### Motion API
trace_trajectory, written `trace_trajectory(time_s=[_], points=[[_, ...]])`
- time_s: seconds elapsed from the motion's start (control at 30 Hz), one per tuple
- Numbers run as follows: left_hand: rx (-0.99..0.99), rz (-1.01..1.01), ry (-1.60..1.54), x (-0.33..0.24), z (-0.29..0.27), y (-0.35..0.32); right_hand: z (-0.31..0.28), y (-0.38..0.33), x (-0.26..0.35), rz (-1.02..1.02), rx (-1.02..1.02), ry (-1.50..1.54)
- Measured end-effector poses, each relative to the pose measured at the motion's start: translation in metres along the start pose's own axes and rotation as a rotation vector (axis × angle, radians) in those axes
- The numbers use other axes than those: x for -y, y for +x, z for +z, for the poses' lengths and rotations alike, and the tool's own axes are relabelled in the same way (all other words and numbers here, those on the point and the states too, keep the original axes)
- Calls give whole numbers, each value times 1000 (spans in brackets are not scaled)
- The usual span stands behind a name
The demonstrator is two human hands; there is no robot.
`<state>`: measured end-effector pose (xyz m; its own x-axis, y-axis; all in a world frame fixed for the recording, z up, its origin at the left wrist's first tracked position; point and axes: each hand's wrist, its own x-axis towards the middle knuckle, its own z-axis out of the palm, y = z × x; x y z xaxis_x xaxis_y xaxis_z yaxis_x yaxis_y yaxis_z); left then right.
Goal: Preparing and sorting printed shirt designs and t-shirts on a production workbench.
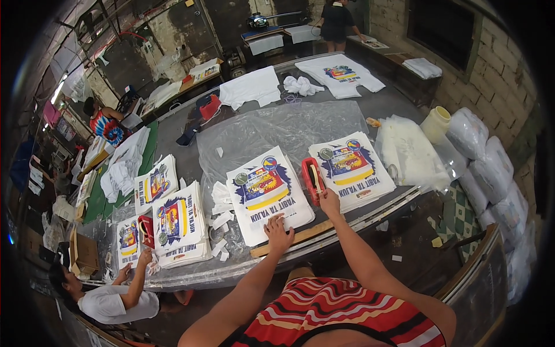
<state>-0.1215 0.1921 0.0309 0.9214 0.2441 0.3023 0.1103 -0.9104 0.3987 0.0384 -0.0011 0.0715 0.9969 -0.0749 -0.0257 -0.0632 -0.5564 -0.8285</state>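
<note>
My left hand (278, 232) lies with spread fingers on the near edge of a stack of folded white printed shirts (245, 222). A red tape dispenser (313, 181) with a pale tape roll stands just right of that stack. My right hand (329, 201) is closed at the dispenser's near end; its fingertips are partly hidden. Right of the dispenser lies another stack of folded printed shirts (370, 188). Both stacks bear a blue, yellow and red print. In front of my left hand a wooden strip (306, 236) runs along the table edge.
Clear plastic sheeting (231, 136) covers the table's middle. Plastic bags (407, 150) lie at the right, near wrapped bundles (488, 168). At the left, a co-worker in a white shirt (124, 303) handles another red dispenser (145, 231) beside shirt stacks (179, 222). White scraps (221, 220) lie between.
</note>
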Motion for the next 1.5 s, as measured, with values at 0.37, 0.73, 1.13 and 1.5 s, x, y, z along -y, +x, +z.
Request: trace_trajectory(time_s=[0.37, 0.73, 1.13, 1.5], points=[[32, -27, -28, -1, -3, -3, -4, -27, -64, -124, 89, -68], [66, -87, 14, 12, 8, 9, 21, -23, -70, -243, 142, 81], [76, -123, -33, 19, 8, 2, 91, -7, 6, -184, 896, 48], [81, -143, -97, 23, 2, 6, 129, 20, 24, -204, 1082, -271]])
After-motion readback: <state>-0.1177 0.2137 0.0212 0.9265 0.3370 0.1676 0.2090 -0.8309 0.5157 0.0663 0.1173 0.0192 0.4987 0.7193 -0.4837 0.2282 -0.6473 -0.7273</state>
